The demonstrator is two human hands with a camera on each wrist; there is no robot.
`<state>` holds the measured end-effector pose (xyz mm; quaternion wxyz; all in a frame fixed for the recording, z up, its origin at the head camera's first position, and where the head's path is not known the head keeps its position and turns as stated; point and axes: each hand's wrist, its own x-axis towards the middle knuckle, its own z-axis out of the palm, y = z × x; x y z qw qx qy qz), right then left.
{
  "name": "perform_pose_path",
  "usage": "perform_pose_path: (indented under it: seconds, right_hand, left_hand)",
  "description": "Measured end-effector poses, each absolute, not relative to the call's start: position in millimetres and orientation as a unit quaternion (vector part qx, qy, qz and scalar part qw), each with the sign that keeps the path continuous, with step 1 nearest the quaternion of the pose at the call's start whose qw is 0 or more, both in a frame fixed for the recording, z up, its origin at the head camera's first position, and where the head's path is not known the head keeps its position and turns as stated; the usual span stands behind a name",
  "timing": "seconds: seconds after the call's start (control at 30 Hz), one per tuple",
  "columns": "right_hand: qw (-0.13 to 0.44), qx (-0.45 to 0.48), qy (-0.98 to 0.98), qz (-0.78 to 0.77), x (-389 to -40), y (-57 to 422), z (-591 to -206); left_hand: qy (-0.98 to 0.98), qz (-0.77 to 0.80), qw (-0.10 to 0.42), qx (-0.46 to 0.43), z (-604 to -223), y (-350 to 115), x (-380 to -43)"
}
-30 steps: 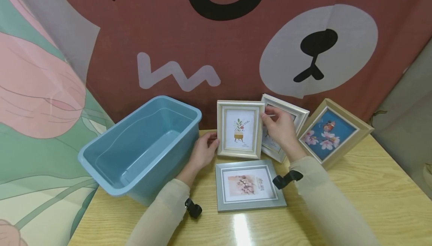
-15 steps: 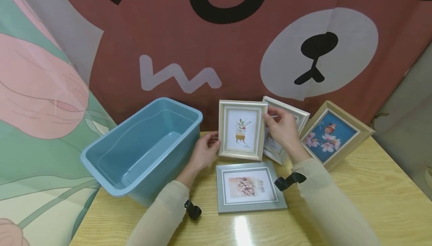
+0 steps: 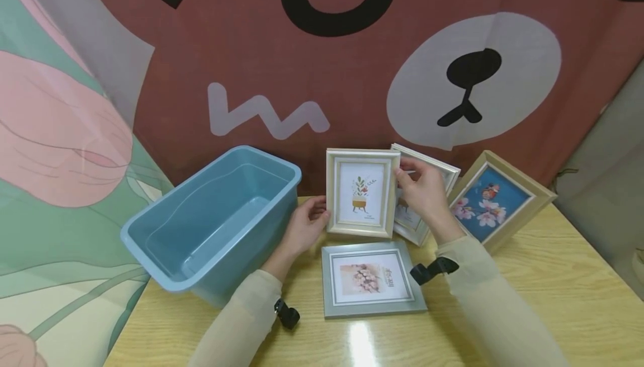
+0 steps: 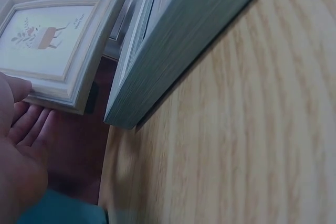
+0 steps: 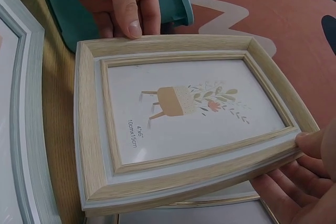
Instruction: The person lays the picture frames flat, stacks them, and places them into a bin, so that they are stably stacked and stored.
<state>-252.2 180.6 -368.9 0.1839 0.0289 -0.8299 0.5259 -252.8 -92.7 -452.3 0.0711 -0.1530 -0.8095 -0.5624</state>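
A cream picture frame point(image 3: 359, 193) with a potted-plant print is held upright between my two hands. My left hand point(image 3: 304, 227) grips its lower left edge, thumb in front and fingers behind, as the left wrist view shows. At its upper right edge, my right hand point(image 3: 425, 193) pinches it with the thumb on the front; in the right wrist view the curled fingers point(image 5: 294, 187) lie beneath. Just behind that hand leans a silvery white frame point(image 3: 450, 168), partly covered. A grey-blue frame point(image 3: 374, 308) with a flower print lies flat in front.
To the left stands a blue plastic bin point(image 3: 136, 244), with nothing visible inside. A tan frame point(image 3: 540, 191) with a bird-and-blossom picture leans at the right. Behind the wooden table point(image 3: 568, 288) hangs a printed cloth point(image 3: 352, 87).
The cream frame and my right hand have shifted slightly right, covering a little more of the silvery white frame. Both hands keep their hold. The whole view has also moved a little.
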Motion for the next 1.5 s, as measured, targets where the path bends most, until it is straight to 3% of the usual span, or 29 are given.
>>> perform_pose_path:
  seconds: [0.7,1.5]
  right_hand:
    - [0.171,0.016,-0.833,0.526,-250.1,179.5,-362.3]
    - [0.157,0.000,-0.838,0.522,-243.4,176.2,-351.0]
  left_hand:
    - [-0.783,-0.585,0.075,-0.197,-454.6,-99.1,-250.8]
    - [-0.811,-0.553,0.002,-0.190,-455.2,-110.4,-248.9]
